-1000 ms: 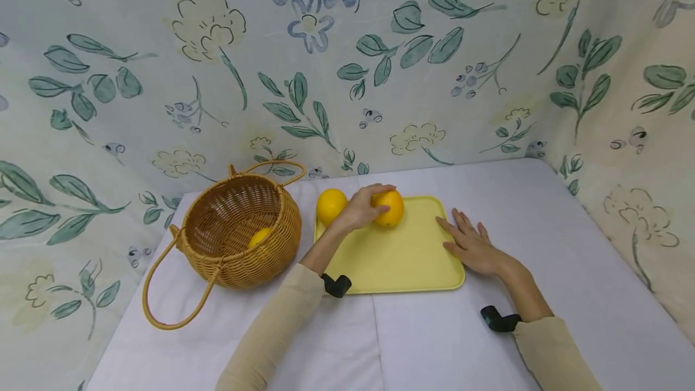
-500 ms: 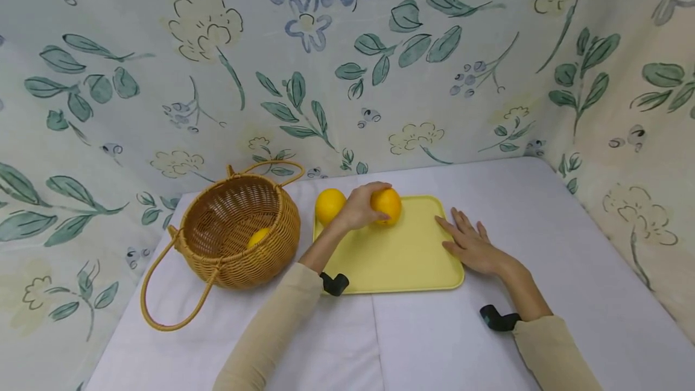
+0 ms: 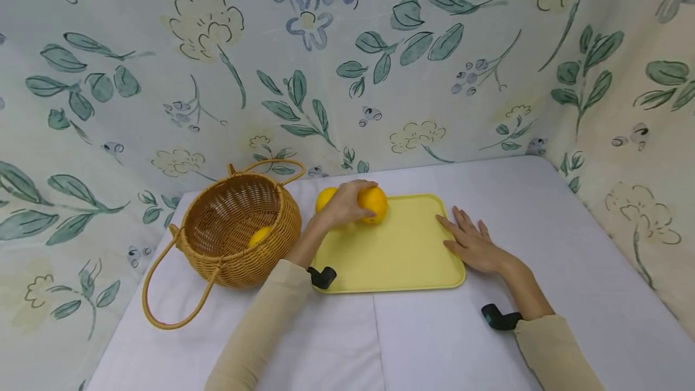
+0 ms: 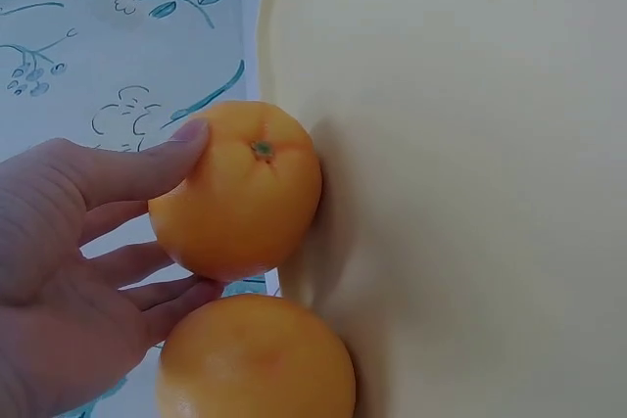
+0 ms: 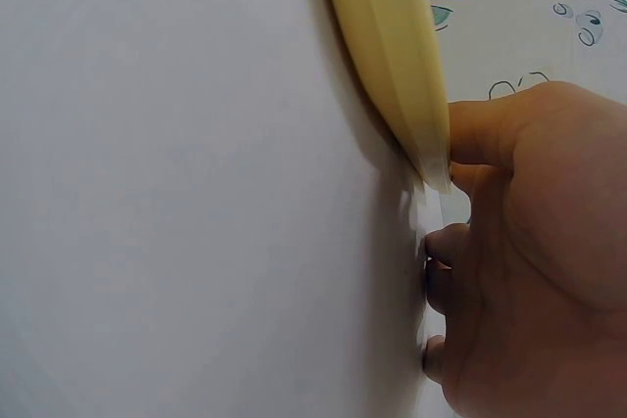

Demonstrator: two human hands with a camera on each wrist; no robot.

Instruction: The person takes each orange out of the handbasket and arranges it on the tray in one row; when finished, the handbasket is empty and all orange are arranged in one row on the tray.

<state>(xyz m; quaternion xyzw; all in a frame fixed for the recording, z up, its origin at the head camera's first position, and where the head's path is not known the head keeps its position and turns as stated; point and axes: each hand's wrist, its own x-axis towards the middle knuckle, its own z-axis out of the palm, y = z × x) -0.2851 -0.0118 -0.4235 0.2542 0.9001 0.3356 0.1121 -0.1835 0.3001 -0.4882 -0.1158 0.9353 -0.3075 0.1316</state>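
Note:
My left hand (image 3: pixel 344 205) grips an orange (image 3: pixel 373 205) over the back left part of the yellow tray (image 3: pixel 404 252). In the left wrist view the thumb lies on the top side of that orange (image 4: pixel 240 203), near its green stem spot, and the fingers curl behind and under it. A second orange (image 4: pixel 260 364) sits right below it in that view; in the head view this second orange (image 3: pixel 324 198) is partly hidden by the hand. My right hand (image 3: pixel 473 247) rests with spread, straight fingers at the tray's right edge, thumb touching the rim (image 5: pixel 397 56).
A round wicker basket (image 3: pixel 271 258) with two raised handles stands left of the tray. One yellow-orange fruit (image 3: pixel 259 235) lies inside it. The white-covered table (image 3: pixel 434 336) meets a floral cloth (image 3: pixel 326 107) behind and at the right.
My left hand has moved left with the orange, bringing it closer to the second orange, which is now more covered. The right hand has stayed at the tray's edge.

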